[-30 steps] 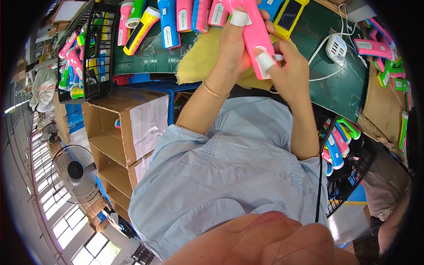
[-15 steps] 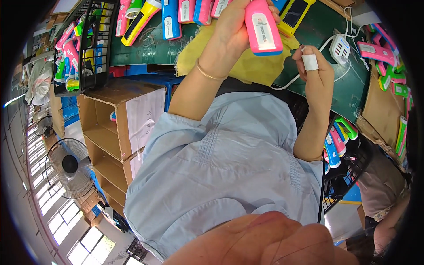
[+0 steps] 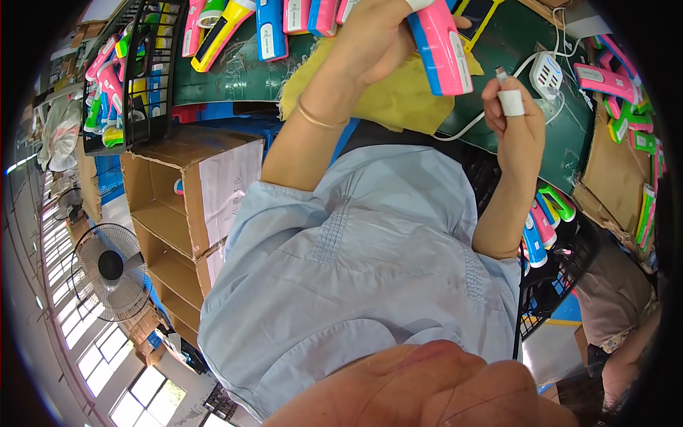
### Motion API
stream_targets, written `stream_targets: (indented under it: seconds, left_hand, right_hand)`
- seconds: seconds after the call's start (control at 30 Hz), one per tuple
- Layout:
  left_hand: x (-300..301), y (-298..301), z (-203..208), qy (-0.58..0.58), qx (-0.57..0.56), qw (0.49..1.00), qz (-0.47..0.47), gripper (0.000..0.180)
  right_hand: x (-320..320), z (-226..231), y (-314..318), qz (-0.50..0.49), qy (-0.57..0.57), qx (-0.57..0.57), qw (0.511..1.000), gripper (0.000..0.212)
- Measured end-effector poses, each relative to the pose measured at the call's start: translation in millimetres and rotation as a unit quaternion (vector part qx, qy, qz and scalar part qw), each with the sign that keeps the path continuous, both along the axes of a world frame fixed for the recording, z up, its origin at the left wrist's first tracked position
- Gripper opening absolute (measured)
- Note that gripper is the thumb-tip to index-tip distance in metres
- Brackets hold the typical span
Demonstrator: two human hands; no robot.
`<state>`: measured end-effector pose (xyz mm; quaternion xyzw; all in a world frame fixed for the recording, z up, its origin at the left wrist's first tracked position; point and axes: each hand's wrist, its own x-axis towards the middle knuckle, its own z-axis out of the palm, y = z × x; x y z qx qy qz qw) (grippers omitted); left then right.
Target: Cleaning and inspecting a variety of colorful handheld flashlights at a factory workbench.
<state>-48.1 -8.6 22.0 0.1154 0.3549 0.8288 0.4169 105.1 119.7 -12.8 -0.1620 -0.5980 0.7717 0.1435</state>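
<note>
My left hand [image 3: 377, 44] is closed around a pink and blue flashlight [image 3: 442, 53], held over a yellow cloth [image 3: 370, 89] and turned so its blue side shows. To the right, my right hand [image 3: 518, 117] pinches a small cable plug [image 3: 501, 73] with a metal tip pointing up. A white wrap [image 3: 511, 103] goes around one of its digits. The plug and the flashlight are apart. A white cable [image 3: 466, 133] runs on the green table [image 3: 220, 85] behind my right hand.
A white multi-port USB charger [image 3: 547, 77] lies right of my right hand. Several colourful flashlights [image 3: 271, 32] line the far side. A black crate [image 3: 151, 78] of flashlights stands left, a cardboard box [image 3: 615, 185] with more at right. Cardboard shelves [image 3: 167, 213] and a fan [image 3: 111, 265] are at left.
The flashlight in my left hand has rolled, bringing its blue side into view, and moved slightly right. My right hand has shifted a little right, and the plug's tip shows more clearly.
</note>
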Motion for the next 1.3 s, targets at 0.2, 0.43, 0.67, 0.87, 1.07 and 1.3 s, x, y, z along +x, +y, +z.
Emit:
stream_targets:
  seconds: [0.2, 0.43, 0.67, 0.87, 1.07, 1.3]
  left_hand:
    - [-19.6, 16.3, 1.5, 0.07, -0.104, 0.984, 0.124, 0.022]
    - [1.6, 25.7, 12.4, 0.037, -0.081, 0.981, 0.174, 0.014]
    - [7.7, 21.8, 6.4, 0.075, -0.031, 0.971, 0.226, 0.014]
    - [15.2, 15.3, 19.2, 0.091, -0.011, 0.974, 0.209, 0.015]
    - [22.0, 8.5, 29.7, 0.022, -0.094, 0.989, 0.113, 0.022]
    - [12.7, 8.6, 2.1, 0.102, -0.081, 0.984, 0.123, 0.026]
  right_hand:
    - [-13.4, 24.2, -18.4, -0.049, 0.028, 0.025, 0.998, 0.023]
    - [-31.0, 12.3, -35.8, -0.134, 0.045, 0.355, 0.924, 0.039]
    - [-29.4, 22.6, -39.5, -0.125, -0.021, 0.138, 0.982, 0.035]
    - [-24.5, 25.5, -36.8, -0.129, 0.07, 0.09, 0.985, 0.032]
    - [-23.3, 23.5, -23.9, -0.115, 0.047, 0.12, 0.985, 0.039]
    - [-14.5, 20.2, 2.7, -0.04, -0.015, 0.048, 0.998, 0.031]
